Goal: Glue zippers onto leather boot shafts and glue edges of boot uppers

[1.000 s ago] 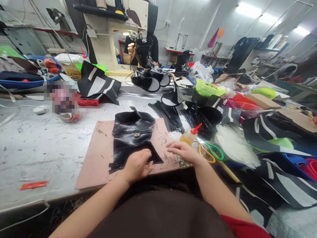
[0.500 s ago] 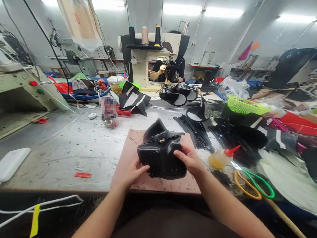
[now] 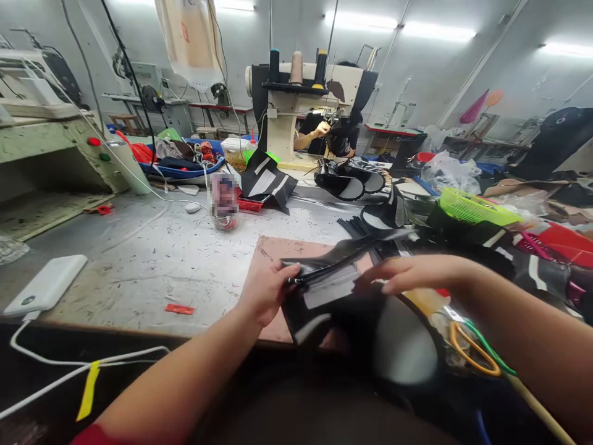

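A black leather boot upper [image 3: 352, 321] is spread out over the front edge of a pinkish board [image 3: 271, 250], with its inner side partly showing. Pale lining patches [image 3: 331, 287] are visible on that inner side. My left hand [image 3: 264, 290] grips the upper at its left edge, the thumb on top beside a small shiny metal piece. Over the right part of the upper is my right hand [image 3: 412, 272], fingers pointing left and blurred. Whether those fingers pinch the leather I cannot tell.
Black strips [image 3: 352, 227] lie behind the board. To the right are a glue bottle [image 3: 426, 303], scissors [image 3: 472, 352] and a green basket [image 3: 477, 207]. A white power bank [image 3: 46, 284] sits left. Beyond, a person's hand [image 3: 319, 130] works at a sewing machine [image 3: 282, 130].
The upper has gone from a folded shape on the board to spread out, nearer me. My right hand has moved right and up across it. The view has shifted slightly left.
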A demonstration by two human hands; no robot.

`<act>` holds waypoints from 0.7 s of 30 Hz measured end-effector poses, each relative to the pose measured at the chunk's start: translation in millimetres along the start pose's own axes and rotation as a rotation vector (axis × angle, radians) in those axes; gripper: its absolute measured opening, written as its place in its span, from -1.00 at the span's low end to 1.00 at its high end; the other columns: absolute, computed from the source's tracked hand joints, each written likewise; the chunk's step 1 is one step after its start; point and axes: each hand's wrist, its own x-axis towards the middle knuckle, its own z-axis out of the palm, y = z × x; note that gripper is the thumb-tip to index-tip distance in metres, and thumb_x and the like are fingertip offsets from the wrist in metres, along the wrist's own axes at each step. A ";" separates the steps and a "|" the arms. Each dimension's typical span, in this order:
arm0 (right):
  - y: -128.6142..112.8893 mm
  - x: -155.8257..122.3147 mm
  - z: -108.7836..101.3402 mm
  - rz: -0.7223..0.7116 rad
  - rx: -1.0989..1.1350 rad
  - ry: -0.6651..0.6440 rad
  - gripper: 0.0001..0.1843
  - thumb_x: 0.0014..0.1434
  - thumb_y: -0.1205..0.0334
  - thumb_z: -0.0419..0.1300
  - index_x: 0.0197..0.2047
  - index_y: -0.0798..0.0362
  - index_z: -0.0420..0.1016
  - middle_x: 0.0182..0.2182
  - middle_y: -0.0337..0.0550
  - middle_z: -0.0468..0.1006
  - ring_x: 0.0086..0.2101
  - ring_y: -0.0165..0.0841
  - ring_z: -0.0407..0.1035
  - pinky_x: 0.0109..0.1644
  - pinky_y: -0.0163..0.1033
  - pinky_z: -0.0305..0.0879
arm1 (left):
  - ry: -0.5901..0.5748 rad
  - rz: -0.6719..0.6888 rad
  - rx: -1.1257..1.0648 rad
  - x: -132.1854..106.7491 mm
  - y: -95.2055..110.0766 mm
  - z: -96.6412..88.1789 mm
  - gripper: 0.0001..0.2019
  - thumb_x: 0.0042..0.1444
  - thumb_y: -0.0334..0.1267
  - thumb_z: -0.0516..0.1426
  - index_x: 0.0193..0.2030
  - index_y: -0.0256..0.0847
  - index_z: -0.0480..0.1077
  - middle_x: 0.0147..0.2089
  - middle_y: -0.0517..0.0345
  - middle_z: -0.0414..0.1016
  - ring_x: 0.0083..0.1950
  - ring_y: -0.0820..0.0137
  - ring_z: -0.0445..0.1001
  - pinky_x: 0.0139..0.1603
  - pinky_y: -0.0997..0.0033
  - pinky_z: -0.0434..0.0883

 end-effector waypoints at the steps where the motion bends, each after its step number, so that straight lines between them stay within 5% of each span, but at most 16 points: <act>1: 1.0 2.1 9.5 -0.034 -0.067 -0.028 -0.53 0.07 0.09 0.18 0.04 0.07 0.34 -0.04 0.05 0.43 -0.05 -0.09 0.31 0.02 0.05 0.23 | 0.049 -0.026 0.001 20.2 -10.1 -2.3 -0.91 -0.11 -0.37 0.23 -0.45 -0.30 0.39 -0.49 0.14 0.47 -0.51 0.43 0.45 -0.51 0.51 0.38; 4: 4.0 0.5 42.7 -0.155 -0.303 -0.137 -0.43 0.04 0.12 0.17 0.12 0.10 0.27 0.02 0.10 0.39 0.01 -0.02 0.25 0.07 0.14 0.15 | 0.153 -0.029 -0.018 63.1 -37.0 -18.1 -0.97 0.02 -0.41 0.13 -0.41 -0.29 0.34 -0.53 0.18 0.43 -0.55 0.49 0.44 -0.56 0.58 0.34; 9: 20.0 -8.4 83.1 -0.318 -0.623 -0.259 -0.47 0.07 0.26 0.08 0.13 0.20 0.26 0.05 0.16 0.36 0.06 -0.03 0.21 0.14 0.18 0.04 | 0.181 -0.044 -0.058 77.4 -52.8 -41.1 -0.94 0.13 -0.41 0.02 -0.29 -0.26 0.31 -0.47 0.17 0.45 -0.51 0.49 0.47 -0.49 0.55 0.39; 17: 59.3 10.8 76.3 -0.552 -0.829 -0.114 -0.46 0.07 0.53 -0.09 0.15 0.24 0.21 0.10 0.15 0.30 0.10 -0.11 0.17 0.15 0.15 0.03 | 0.144 -0.102 -0.071 87.4 -50.1 -49.5 -0.97 0.09 -0.40 0.08 -0.30 -0.27 0.28 -0.46 0.10 0.47 -0.48 0.39 0.49 -0.47 0.43 0.42; 21: 47.1 31.9 61.9 -0.296 -0.690 -0.362 -0.42 0.01 0.42 0.00 0.15 0.29 0.21 0.10 0.33 0.25 0.06 0.07 0.19 0.02 0.33 0.08 | 0.103 -0.055 -0.092 82.6 -52.6 -51.6 -0.94 0.04 -0.38 0.13 -0.31 -0.25 0.33 -0.43 0.15 0.48 -0.42 0.46 0.48 -0.40 0.51 0.40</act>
